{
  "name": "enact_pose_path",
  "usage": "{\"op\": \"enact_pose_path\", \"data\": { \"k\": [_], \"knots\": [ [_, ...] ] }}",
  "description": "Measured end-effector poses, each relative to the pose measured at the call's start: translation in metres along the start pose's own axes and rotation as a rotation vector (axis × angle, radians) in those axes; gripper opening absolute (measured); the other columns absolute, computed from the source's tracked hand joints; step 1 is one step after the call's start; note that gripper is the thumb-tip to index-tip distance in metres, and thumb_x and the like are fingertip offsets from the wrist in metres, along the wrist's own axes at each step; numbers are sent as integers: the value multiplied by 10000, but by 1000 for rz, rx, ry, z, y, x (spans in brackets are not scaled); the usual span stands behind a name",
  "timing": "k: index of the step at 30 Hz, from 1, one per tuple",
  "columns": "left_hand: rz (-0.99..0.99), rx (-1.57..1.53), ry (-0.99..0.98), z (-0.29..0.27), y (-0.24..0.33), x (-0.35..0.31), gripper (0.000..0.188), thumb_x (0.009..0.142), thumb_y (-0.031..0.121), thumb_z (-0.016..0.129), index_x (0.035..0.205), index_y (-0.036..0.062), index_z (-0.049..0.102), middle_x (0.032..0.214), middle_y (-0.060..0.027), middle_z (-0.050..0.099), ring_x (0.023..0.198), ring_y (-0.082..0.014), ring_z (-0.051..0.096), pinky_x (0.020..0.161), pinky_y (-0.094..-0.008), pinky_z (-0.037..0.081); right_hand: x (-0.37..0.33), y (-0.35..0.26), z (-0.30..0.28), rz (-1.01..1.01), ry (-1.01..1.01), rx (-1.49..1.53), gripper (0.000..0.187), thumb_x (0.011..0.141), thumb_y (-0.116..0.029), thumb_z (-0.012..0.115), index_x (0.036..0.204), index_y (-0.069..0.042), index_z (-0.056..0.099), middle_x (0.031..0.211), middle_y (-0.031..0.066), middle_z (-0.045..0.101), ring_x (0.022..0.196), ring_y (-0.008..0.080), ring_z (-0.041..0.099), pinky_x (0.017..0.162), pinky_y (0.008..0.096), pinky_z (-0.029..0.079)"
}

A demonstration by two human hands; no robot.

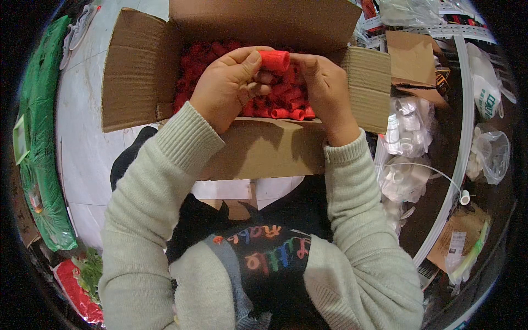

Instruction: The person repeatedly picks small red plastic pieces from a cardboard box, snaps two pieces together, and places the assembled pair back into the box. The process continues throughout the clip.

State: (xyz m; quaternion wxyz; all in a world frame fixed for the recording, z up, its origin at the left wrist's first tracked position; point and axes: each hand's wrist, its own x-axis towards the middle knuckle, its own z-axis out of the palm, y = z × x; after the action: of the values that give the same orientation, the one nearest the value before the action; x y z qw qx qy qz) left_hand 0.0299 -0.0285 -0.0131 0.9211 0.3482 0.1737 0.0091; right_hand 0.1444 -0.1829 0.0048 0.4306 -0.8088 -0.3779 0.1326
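My left hand [228, 77] pinches a short red plastic pipe fitting [274, 60] between thumb and fingers, above an open cardboard box [258, 148]. The fitting lies roughly sideways, its wider end toward the right. My right hand [327, 82] is beside that end with its fingers curled; the fingertips reach the fitting's edge, and whether they hold anything is hidden. Below both hands, many similar red fittings [283, 99] fill the box in a loose heap.
The box flaps [135, 71] stand spread outward. At the left is a long green-wrapped bundle [44, 132] on pale floor tiles. Clear plastic bags of white parts [407, 126] lie to the right, beside a white metal rail [465, 110] and a small brown carton [410, 58].
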Motion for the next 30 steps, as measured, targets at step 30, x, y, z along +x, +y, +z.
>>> {"op": "enact_pose_path", "data": {
  "k": [30],
  "knots": [
    [713, 1198, -590, 22, -38, -45, 208, 782, 289, 609, 721, 98, 555, 731, -80, 545, 682, -306, 587, 567, -421, 486, 28, -27, 63, -235, -594, -503, 261, 755, -167, 644, 998, -72, 625, 893, 155, 604, 830, 338, 588, 712, 403, 483]
  ]
}}
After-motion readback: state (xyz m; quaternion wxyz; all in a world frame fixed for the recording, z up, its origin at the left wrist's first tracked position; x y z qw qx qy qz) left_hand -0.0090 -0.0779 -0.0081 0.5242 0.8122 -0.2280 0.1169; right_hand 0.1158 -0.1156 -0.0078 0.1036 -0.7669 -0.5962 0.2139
